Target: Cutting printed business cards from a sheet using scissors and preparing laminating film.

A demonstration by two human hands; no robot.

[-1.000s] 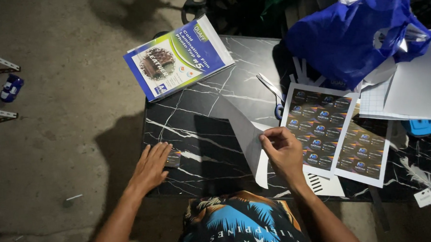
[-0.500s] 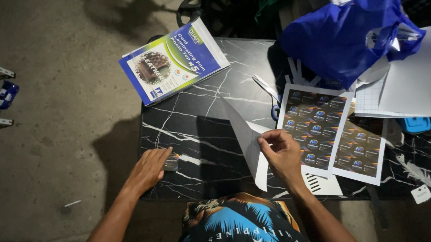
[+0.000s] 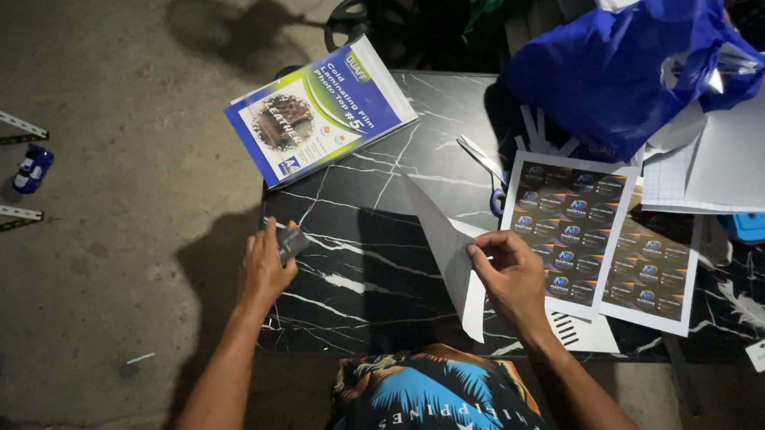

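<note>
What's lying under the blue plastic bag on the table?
Under the blue plastic bag white paper strips poke out, and the top edge of a printed card sheet sits just below it. Whatever else lies beneath is covered by the bag.

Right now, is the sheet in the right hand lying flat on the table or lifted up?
Lifted. The right hand pinches the sheet at its edge, and it stands tilted above the black marble table, casting a dark shadow to its left.

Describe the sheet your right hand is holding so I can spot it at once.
On the black marble-patterned table, look near its front edge, just left of the two printed card sheets. The right hand pinches a plain grey sheet lifted up at an angle; unlike its flat, printed neighbours, it is blank.
</note>
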